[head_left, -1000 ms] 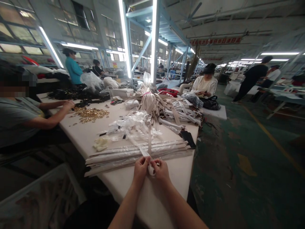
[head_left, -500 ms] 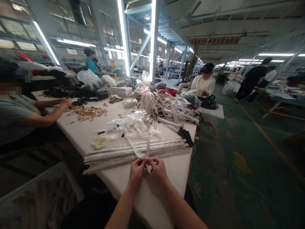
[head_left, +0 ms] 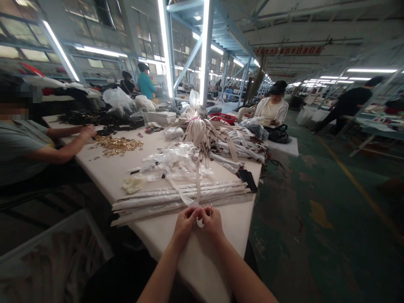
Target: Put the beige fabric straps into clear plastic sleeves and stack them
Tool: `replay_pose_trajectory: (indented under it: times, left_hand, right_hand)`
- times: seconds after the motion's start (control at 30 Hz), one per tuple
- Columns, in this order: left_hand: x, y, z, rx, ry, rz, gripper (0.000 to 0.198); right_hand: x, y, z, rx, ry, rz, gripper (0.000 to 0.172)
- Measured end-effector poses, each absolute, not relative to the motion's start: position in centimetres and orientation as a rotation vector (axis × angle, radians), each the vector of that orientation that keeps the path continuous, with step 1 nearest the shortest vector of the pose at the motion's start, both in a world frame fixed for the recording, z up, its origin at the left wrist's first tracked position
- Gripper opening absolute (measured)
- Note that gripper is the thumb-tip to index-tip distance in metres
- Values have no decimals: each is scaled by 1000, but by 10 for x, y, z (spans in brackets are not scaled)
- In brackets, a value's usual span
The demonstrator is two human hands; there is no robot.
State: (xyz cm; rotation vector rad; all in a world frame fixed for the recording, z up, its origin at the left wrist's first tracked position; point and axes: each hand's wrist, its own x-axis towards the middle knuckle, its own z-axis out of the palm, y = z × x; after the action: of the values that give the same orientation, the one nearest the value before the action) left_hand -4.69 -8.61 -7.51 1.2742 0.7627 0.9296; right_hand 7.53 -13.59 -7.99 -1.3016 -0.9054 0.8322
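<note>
Over the near end of the table, my left hand (head_left: 185, 222) and my right hand (head_left: 212, 221) meet with their fingertips pinched together. Both are closed on the end of a pale strap (head_left: 198, 181), which runs back across the table toward a large tied bundle of straps (head_left: 200, 130). A strip of clear film (head_left: 179, 191) slants up and left from my fingers. Something thin sticks up by my right fingers, too small to name. Just beyond the hands lies a stack of long, flat, film-wrapped strips (head_left: 151, 205).
A heap of clear plastic wrappings (head_left: 173, 160), gold metal pieces (head_left: 118, 145) and a black phone-like object (head_left: 248, 180) lie on the table (head_left: 107, 176). At the left a co-worker's hands (head_left: 88, 131) work near black pieces. A bin of straps (head_left: 91, 227) stands below left.
The view has shifted slightly. My hands keep their pinch on the strap, with the fingertips a little closer together. In the background, the person in teal has turned and appears farther right.
</note>
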Motion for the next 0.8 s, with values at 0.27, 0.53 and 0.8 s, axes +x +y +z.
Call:
replay_pose_trajectory:
  times: [0.27,0.53,0.8]
  left_hand:
    - [-47,-85,-78,1159,686,976,28]
    - [-46,-74,-95,727,808,1219,34]
    - [-46,-75,-87,590,801,1195,37]
  right_hand:
    - [72,-131,-90,-1338,-875,954,57]
    - [75,-136,-93,-991,-686,1177,50]
    - [70,-139,-90,-1283,-1011,855,26]
